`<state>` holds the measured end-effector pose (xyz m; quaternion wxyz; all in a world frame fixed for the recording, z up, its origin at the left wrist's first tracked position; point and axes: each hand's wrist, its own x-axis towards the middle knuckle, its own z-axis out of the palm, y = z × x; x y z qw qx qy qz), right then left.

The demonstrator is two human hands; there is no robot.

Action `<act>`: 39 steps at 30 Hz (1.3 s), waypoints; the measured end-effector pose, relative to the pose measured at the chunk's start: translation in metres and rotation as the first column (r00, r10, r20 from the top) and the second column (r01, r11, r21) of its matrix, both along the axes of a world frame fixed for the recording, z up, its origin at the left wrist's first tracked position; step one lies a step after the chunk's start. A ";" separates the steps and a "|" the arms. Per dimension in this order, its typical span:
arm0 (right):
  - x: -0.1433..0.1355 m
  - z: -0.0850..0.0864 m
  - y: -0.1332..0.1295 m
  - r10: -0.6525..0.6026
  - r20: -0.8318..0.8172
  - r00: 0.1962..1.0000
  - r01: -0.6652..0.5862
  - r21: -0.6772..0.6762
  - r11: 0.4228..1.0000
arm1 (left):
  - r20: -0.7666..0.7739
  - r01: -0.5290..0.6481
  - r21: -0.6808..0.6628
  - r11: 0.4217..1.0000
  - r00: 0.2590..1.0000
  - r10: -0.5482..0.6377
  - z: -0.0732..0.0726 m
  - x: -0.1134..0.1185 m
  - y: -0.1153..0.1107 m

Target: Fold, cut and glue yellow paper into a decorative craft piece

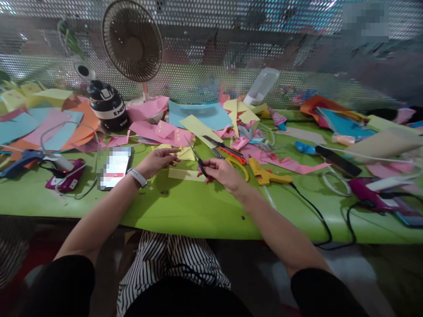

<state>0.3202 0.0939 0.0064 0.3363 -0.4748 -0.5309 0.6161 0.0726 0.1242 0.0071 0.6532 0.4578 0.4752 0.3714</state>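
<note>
My right hand (pixel 220 172) is closed around the dark handle of a pair of scissors (pixel 196 155), whose blades point up and to the left. Facing it, my left hand (pixel 161 161) has its fingertips drawn together; whatever is between them is too small to make out. Small yellow paper scraps (pixel 187 154) lie just beyond those fingertips. A pale yellow paper strip (pixel 185 175) rests flat on the table between and below my hands. To the right of the scissors lie an orange-red utility knife (pixel 231 152) and a tool with yellow loop handles (pixel 240 167).
Yellow glue gun (pixel 264 172) with a black cord lies on the green table (pixel 194 215). A phone (pixel 115 167) is by my left wrist. Farther back stand a black bottle (pixel 108 108) and a fan (pixel 132 44), among coloured paper (pixel 200 115). Purple power strips (pixel 68 178) sit at both sides.
</note>
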 end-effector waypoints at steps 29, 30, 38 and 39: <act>-0.003 -0.002 -0.020 0.171 0.293 0.941 -0.156 -0.075 0.985 | 0.162 -0.042 -0.045 0.998 0.986 0.048 0.001 -0.004 -0.021; -0.003 -0.003 -0.019 0.158 0.295 0.942 -0.146 -0.064 0.987 | 0.163 -0.041 -0.035 0.999 0.986 0.046 0.001 -0.004 -0.021; -0.005 -0.012 -0.019 0.157 0.288 0.945 -0.156 -0.026 0.987 | 0.149 0.002 -0.033 0.999 0.989 0.003 -0.003 -0.003 -0.022; -0.006 -0.012 -0.020 0.157 0.290 0.944 -0.158 -0.021 0.987 | 0.144 0.010 -0.038 0.999 0.990 -0.004 -0.003 -0.004 -0.022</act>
